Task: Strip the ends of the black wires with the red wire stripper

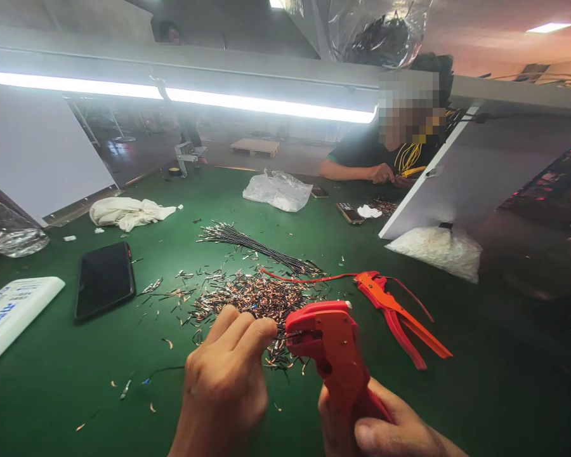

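My right hand is wrapped round the handles of a red and orange wire stripper, whose jaws point left. Pinched in my left hand is a thin black wire, its end at the stripper's jaws. The wire's other end shows left of my wrist with a blue tip. Behind my hands lies a heap of short black offcuts and copper strands. A bundle of black wires rests just beyond it.
A second wire stripper with a red wire lies at right. Around the green table are a black phone, a white box, a cloth, plastic bags and a filled bag. A co-worker handles yellow wires opposite.
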### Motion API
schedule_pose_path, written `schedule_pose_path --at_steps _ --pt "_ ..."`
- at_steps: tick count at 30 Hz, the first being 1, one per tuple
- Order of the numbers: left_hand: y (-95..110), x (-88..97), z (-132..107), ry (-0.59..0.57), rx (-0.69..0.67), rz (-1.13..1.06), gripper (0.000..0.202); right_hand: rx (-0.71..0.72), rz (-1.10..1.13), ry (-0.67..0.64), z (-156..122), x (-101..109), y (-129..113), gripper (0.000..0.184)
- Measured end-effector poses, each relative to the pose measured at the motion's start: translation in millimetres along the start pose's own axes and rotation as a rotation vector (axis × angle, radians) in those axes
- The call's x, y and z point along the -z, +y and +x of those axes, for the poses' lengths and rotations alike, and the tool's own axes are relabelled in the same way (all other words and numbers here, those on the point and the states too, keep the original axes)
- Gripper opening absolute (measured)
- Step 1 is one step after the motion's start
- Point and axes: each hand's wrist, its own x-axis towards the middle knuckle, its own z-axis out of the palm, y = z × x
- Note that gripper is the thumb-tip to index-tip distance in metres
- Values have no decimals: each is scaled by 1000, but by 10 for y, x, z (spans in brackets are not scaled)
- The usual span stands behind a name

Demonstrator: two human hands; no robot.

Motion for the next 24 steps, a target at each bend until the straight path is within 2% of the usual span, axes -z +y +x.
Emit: schedule_pose_path --at_steps 7,16,21,24 --pt "3 0 -14 -72 6 -69 32 -137 -37 107 -31 4 -9 42" --pt "-32 68 -5 -131 -29 31 34 -107 -48 79 -32 23 35 42" --pt "-48 109 -2 -186 -74 90 36 -157 -89 163 -65 50 87 44" --pt "-46 129 -12 -204 -63 102 34 -131 -83 185 -69 50 138 48"
